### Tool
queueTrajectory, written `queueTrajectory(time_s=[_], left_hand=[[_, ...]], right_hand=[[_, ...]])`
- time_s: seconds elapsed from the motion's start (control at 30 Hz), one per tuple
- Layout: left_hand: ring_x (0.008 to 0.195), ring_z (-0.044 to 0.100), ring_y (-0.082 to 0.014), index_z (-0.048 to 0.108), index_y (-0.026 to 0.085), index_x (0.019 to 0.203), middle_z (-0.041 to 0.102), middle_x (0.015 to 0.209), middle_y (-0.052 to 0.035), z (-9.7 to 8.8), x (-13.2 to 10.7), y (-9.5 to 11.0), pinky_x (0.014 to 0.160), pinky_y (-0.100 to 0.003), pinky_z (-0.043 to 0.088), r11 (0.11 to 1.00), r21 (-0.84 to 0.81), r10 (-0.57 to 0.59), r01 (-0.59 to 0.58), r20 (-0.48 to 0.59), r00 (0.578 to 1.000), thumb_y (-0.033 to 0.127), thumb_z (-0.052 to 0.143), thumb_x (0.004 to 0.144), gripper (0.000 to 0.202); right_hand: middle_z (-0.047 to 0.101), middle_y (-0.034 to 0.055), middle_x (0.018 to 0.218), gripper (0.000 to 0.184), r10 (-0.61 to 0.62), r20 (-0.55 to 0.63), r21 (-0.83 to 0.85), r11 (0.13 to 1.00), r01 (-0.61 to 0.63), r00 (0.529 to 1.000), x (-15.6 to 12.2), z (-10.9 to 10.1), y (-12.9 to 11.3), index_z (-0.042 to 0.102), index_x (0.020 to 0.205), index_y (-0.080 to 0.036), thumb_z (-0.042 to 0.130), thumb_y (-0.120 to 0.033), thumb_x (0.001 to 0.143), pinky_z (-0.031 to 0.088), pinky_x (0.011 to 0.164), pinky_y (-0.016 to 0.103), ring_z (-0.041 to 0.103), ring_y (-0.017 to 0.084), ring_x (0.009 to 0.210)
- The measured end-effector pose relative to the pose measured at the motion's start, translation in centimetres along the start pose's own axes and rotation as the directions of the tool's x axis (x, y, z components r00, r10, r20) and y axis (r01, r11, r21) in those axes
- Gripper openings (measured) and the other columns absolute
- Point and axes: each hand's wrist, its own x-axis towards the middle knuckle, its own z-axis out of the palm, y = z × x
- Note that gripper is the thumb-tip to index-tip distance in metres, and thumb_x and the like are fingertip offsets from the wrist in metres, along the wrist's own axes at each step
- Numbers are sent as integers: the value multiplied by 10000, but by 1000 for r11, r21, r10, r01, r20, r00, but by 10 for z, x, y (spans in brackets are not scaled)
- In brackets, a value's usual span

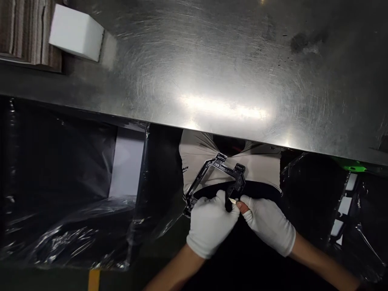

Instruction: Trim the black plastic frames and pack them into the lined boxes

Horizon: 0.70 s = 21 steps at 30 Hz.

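Black frame point(224, 168), lower centre: my left hand point(212, 226) grips it, right hand point(269, 222) pinches a blade point(232, 201), apparently trimming; next needs steadiness.

- Middle and right of the desk point(194, 68): open room to pass.
- Desk's left end: white block point(75, 34) and brown stack point(28, 32) obstruct.
- Off desk's near edge: black frame point(228, 171), thighs point(263, 165) midway; plastic sheeting point(69, 238) leftward.

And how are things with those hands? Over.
Left fingers holding black frame. Right fingers pinching small pale pointed piece beside it. White block on metal table, well away.
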Motion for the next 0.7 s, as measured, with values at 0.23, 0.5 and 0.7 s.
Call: queueTrajectory(time_s=[0.23,0.5,0.7], left_hand=[[467,587,-266,622,213,690,582,477,-58,1,-2,1,581,-376,380,997,75,-8,8,9,1000,466,610,948,361],[534,568,-232,578,230,714,588,544,-42,-10,8,-4,603,-355,367,953,-197,-199,229,161,967,517,574,947,370],[356,427,-161,656,243,693,458,431,-1,-100,-7,-46,407,-321,337,288,-822,-25,491,506,862,834,504,898,644]], right_hand=[[709,16,781,525,32,-49,78,997,-28,998,2,11,2,653,1038,-232,266,-568,1156,383,600,254,636,153,631],[663,16,831,531,-130,-20,315,940,129,991,-1,-11,21,585,951,-230,290,-635,1128,487,688,284,618,164,714],[672,26,838,564,-33,38,538,843,8,999,-37,-72,57,644,999,-217,381,-708,1084,534,630,297,604,148,636]])
